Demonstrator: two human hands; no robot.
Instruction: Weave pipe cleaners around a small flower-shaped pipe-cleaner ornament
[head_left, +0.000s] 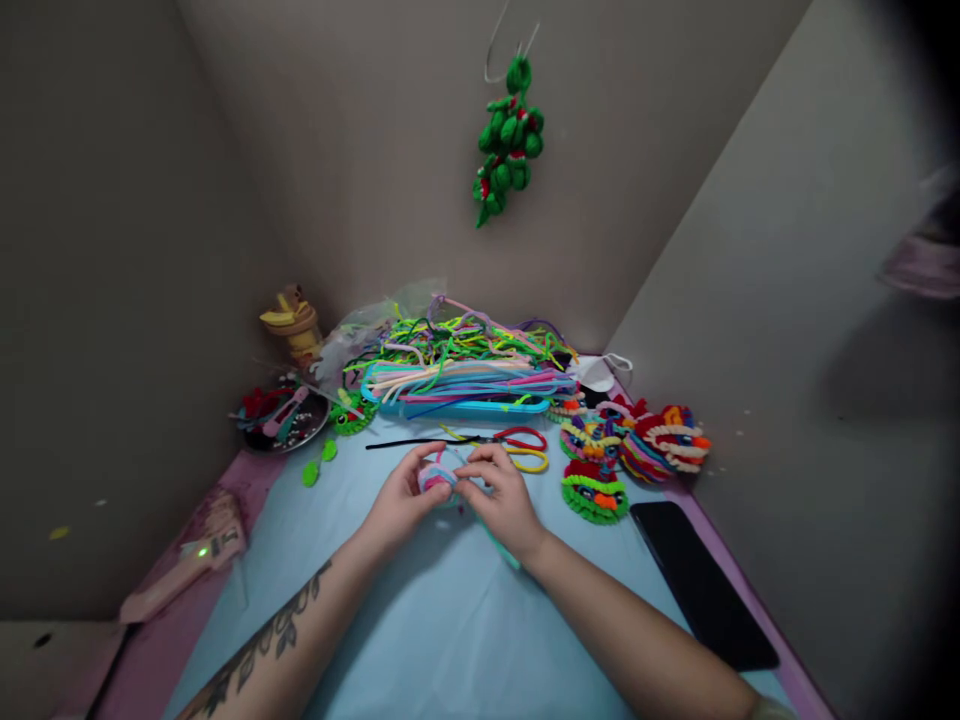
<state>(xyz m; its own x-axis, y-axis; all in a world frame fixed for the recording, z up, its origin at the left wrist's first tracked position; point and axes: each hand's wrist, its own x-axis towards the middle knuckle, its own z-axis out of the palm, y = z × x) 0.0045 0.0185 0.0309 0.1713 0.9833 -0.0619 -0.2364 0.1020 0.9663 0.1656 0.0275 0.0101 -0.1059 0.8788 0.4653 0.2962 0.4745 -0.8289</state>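
Head | left hand [401,502] + right hand [504,500] both pinch coil [438,480] | risk: loose pinch, coil may unwind; scissors [523,440] near knuckles, could snag

Left hand [401,500] and right hand [501,497] pinch a small pink pipe-cleaner piece [437,480] above the blue mat [420,620].

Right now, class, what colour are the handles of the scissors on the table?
The scissors have one red handle, one yellow; head view.
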